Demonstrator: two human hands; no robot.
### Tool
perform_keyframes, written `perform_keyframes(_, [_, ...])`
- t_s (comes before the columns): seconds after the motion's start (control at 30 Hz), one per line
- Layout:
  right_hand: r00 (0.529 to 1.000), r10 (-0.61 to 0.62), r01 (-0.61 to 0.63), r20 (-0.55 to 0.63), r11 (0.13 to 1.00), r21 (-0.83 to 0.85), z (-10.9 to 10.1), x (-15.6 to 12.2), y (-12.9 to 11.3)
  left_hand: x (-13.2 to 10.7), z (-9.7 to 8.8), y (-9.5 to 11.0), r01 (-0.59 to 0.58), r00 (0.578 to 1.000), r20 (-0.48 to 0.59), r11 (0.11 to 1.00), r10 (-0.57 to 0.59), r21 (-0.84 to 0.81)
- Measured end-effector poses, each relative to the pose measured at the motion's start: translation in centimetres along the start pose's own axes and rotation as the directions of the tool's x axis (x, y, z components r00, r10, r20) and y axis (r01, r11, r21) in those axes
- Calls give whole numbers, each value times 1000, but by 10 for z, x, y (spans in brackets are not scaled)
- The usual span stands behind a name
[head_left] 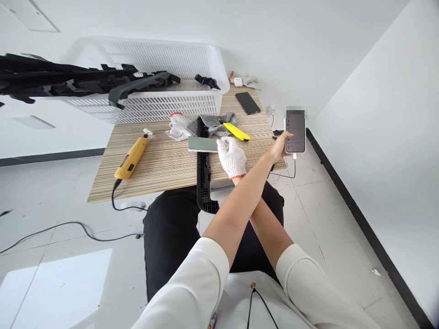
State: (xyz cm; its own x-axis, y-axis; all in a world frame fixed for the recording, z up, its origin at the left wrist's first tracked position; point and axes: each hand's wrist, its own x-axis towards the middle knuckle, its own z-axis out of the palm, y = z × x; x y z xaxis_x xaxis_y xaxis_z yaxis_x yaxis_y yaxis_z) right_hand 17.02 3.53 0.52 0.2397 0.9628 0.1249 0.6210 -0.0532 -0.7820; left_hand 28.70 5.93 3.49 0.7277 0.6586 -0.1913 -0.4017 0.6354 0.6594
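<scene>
Beyond the table's point(161, 169) right edge, a phone point(295, 131) with a cable plugged in is held upright in the bare left hand point(280, 146), whose arm crosses over the other. The gloved right hand point(232, 157) is curled loosely on a second phone point(203, 144) lying across a long black plastic part point(203, 178). Nearby are a yellow knife point(236, 131), a spare glove point(179, 127), a yellow power tool point(131, 158) and a white basket point(164, 82).

A yellow rotary tool point(131, 158) lies beside a white basket point(192, 59).
</scene>
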Motion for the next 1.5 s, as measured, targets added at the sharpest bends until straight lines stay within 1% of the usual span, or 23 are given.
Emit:
perform_keyframes(0.2, [1000, 2, -2, 7, 1000, -5, 0, 0, 0, -3, 1, 1, -18, 1000, 16, 1000, 18, -5])
perform_keyframes(0.37, [1000, 5, -5, 3, 1000, -12, 1, 0, 0, -1, 0, -1, -18, 1000, -19, 1000, 18, 8])
perform_keyframes(0.5, [1000, 6, -6, -1, 1000, -5, 0, 0, -1, 0, -1, -1, -12, 1000, -25, 1000, 12, 16])
perform_keyframes(0.73, [1000, -3, 3, -7, 1000, -8, -1, -1, -2, -1, 0, 1, -34, 999, 11, 999, 34, -17])
perform_keyframes(0.9, [1000, 5, -5, -5, 1000, -7, -1, -1, -2, 1, -1, 0, -15, 1000, -22, 1000, 15, 13])
perform_keyframes(1.1, [1000, 6, -6, 2, 1000, -2, -2, -1, -2, -1, -1, 1, -29, 1000, -4, 1000, 29, 3])
perform_keyframes(1.27, [1000, 9, -9, -2, 1000, -11, -2, -1, -3, -3, 2, 3, -18, 1000, -7, 1000, 17, -18])
perform_keyframes(1.37, [1000, 8, -8, 4, 1000, -12, -2, -1, -3, -2, 2, 3, -39, 999, -5, 999, 39, -29])
perform_keyframes(1.5, [1000, 14, -14, 15, 1000, -11, -4, -1, -5, -3, 2, 2, -40, 999, -34, 999, 41, 8])
